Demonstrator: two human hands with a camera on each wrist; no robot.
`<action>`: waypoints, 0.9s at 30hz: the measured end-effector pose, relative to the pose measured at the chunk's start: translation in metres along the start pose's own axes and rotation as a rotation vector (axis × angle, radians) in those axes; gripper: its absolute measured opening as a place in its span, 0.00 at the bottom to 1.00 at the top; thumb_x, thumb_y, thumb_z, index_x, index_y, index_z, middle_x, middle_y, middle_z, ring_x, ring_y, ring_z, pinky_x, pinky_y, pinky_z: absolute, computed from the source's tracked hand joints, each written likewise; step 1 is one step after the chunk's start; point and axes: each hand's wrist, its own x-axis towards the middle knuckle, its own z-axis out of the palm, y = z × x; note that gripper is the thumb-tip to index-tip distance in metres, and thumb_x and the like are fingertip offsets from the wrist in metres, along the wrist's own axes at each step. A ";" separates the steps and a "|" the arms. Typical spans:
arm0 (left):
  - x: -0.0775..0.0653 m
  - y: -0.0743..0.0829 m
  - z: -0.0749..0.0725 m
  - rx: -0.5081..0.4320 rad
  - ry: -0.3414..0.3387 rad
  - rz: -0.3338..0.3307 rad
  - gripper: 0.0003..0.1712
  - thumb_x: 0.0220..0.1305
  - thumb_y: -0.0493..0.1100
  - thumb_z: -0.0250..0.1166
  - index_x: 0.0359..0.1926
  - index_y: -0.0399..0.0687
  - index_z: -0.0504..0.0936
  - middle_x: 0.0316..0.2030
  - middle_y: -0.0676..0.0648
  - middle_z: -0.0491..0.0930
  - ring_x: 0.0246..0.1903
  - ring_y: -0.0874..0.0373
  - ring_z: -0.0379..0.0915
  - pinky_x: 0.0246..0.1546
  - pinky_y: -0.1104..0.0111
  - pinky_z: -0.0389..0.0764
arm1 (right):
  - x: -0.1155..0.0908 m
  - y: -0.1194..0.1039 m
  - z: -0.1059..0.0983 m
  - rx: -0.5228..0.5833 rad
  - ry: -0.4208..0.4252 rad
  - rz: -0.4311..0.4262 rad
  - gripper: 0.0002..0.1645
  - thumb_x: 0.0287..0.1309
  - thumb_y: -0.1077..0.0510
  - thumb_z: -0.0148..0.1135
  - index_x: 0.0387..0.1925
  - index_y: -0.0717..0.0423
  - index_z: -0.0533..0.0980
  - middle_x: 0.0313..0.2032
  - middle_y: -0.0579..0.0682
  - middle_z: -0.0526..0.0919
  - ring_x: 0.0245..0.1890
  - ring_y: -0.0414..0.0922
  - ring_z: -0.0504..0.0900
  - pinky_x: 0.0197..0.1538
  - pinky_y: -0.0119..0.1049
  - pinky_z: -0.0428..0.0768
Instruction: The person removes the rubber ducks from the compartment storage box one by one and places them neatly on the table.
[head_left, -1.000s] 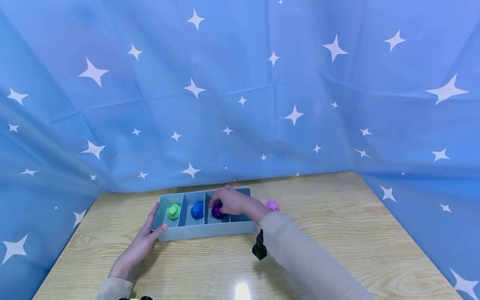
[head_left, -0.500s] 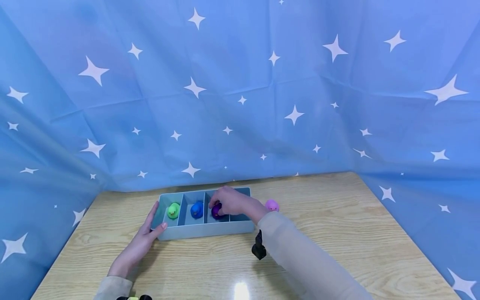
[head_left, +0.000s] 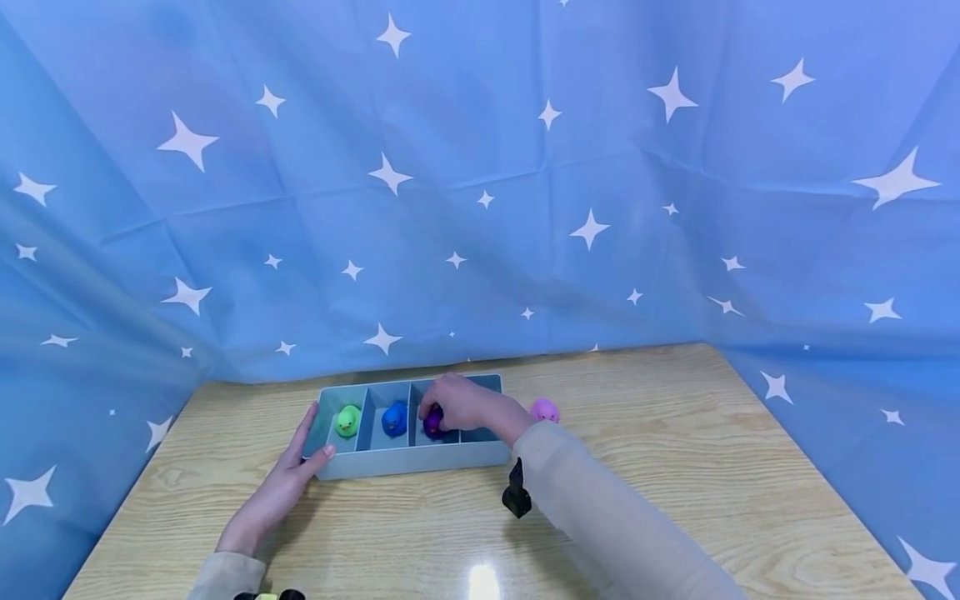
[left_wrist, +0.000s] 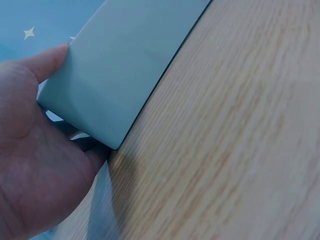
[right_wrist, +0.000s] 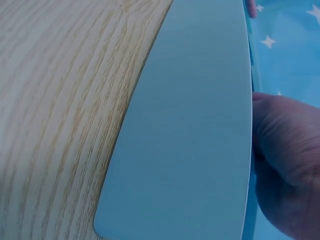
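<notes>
A light blue-grey divided box (head_left: 412, 461) lies lengthwise on the table. My left hand (head_left: 282, 485) holds its left end, the thumb at the front rim and the fingers along the end wall; the left wrist view shows this hand (left_wrist: 40, 145) at the box's corner. My right hand (head_left: 468, 406) reaches into the third compartment and pinches a purple toy duck (head_left: 432, 423), partly covered by the fingers. In the right wrist view, the front wall (right_wrist: 180, 130) hides the fingertips of that hand (right_wrist: 290, 155). A green toy duck (head_left: 347, 421) sits in the leftmost compartment, a blue one (head_left: 394, 419) in the second.
Right of the box, a pink toy duck (head_left: 545, 410) stands on the wooden table (head_left: 405, 533), partly behind the right forearm. The rightmost compartment (head_left: 480, 435) is partly covered by the right hand. A blue star-patterned cloth (head_left: 480, 208) hangs behind the table.
The purple toy duck has turned or shifted slightly under the right fingers. Both hands and the box stay in nearly the same place.
</notes>
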 end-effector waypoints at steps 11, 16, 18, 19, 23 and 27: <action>0.002 0.000 0.000 0.000 -0.002 -0.016 0.47 0.81 0.54 0.51 0.82 0.66 0.26 0.80 0.40 0.22 0.76 0.33 0.15 0.69 0.30 0.30 | -0.001 0.002 -0.004 0.170 0.020 0.084 0.18 0.60 0.66 0.73 0.50 0.47 0.88 0.50 0.44 0.87 0.54 0.43 0.78 0.59 0.38 0.77; 0.001 0.002 -0.001 0.006 -0.009 -0.007 0.48 0.81 0.53 0.51 0.82 0.66 0.26 0.80 0.39 0.21 0.76 0.32 0.14 0.68 0.29 0.30 | -0.005 0.000 -0.007 0.200 0.038 0.068 0.18 0.61 0.66 0.72 0.51 0.49 0.88 0.50 0.45 0.87 0.52 0.43 0.80 0.57 0.36 0.78; 0.001 0.003 -0.002 0.007 -0.009 -0.005 0.48 0.81 0.53 0.52 0.82 0.65 0.26 0.80 0.39 0.21 0.76 0.32 0.14 0.68 0.29 0.30 | -0.006 -0.001 -0.008 0.207 0.049 0.059 0.17 0.61 0.66 0.72 0.51 0.50 0.88 0.50 0.46 0.87 0.52 0.44 0.81 0.56 0.35 0.79; 0.000 0.003 -0.002 0.007 -0.009 -0.004 0.48 0.81 0.53 0.51 0.82 0.64 0.26 0.80 0.39 0.21 0.76 0.32 0.14 0.68 0.29 0.30 | -0.007 -0.001 -0.008 0.217 0.055 0.059 0.17 0.61 0.67 0.72 0.51 0.50 0.87 0.50 0.46 0.87 0.52 0.44 0.81 0.56 0.35 0.79; 0.001 0.004 -0.001 0.010 -0.010 0.007 0.48 0.81 0.52 0.51 0.82 0.61 0.26 0.80 0.38 0.21 0.76 0.32 0.14 0.68 0.29 0.30 | -0.010 -0.001 -0.010 0.272 0.093 0.073 0.18 0.60 0.67 0.72 0.51 0.52 0.87 0.51 0.48 0.87 0.50 0.45 0.82 0.53 0.35 0.80; 0.001 0.003 0.000 0.009 -0.013 -0.001 0.48 0.81 0.53 0.51 0.82 0.61 0.25 0.80 0.37 0.20 0.75 0.31 0.14 0.68 0.29 0.29 | -0.013 -0.002 -0.012 0.351 0.138 0.090 0.18 0.60 0.68 0.72 0.51 0.52 0.87 0.52 0.48 0.86 0.50 0.45 0.81 0.50 0.33 0.80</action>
